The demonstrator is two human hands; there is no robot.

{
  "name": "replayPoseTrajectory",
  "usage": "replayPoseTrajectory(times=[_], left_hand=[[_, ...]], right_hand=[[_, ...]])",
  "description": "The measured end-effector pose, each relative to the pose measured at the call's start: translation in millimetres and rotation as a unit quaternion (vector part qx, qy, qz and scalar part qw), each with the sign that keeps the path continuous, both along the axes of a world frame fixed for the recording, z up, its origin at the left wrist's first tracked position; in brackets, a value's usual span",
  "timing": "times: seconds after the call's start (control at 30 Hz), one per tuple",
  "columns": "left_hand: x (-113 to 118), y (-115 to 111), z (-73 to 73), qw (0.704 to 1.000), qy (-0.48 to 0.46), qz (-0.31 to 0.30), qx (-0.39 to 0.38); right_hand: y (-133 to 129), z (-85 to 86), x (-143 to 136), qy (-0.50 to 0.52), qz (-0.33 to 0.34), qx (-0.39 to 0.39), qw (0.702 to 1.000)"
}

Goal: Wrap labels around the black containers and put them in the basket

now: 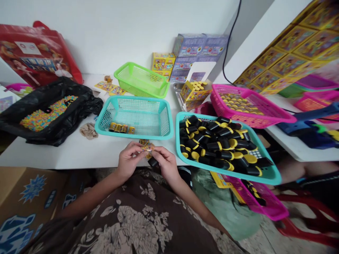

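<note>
My left hand (128,158) and my right hand (166,161) meet at the table's front edge, fingertips pinching the two ends of a small printed label (147,149). Just behind it lie more printed labels (144,141). A black canister (153,162) is below my fingers, partly hidden by them. Ahead stands a turquoise basket (134,136) with several yellow-labelled canisters (121,128) in its front left corner. To my right, another turquoise basket (227,171) is heaped with black canisters with yellow lids (219,145).
Black plastic (79,120) lines a tray of colourful small candies (49,113) at left, beside a crumpled cloth (88,131). Behind are a green basket (143,92) and an open yellow box (196,93). A pink basket (254,121) holds canisters. At right, a person's leg (293,173) shows.
</note>
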State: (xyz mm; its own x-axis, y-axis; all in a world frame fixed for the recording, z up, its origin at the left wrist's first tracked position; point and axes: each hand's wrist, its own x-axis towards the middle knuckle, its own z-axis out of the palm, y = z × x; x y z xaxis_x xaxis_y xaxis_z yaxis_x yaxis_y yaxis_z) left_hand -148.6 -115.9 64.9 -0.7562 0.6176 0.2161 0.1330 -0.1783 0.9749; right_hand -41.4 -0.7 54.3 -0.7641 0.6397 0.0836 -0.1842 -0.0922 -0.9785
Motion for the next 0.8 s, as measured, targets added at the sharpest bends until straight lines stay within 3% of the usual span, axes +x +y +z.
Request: replayPoseTrajectory(times=[0.2, 0.5, 0.63, 0.8], left_hand=[[1, 1, 4.4, 0.999, 0.045, -0.008, -0.02], [0, 0, 5.1, 0.996, 0.083, 0.009, -0.03], [0, 0, 4.7, 0.998, 0.051, 0.02, -0.021], [-3, 0, 3.8, 0.996, 0.071, -0.044, -0.035]], right_hand=[[-2, 2.9, -1, -0.033, -0.012, -0.119, 0.992], [4, 7.1, 2, -0.01, -0.06, -0.163, 0.985], [4, 12.3, 3, -0.054, -0.003, -0.173, 0.983], [1, 12.6, 0, -0.052, -0.018, -0.187, 0.981]])
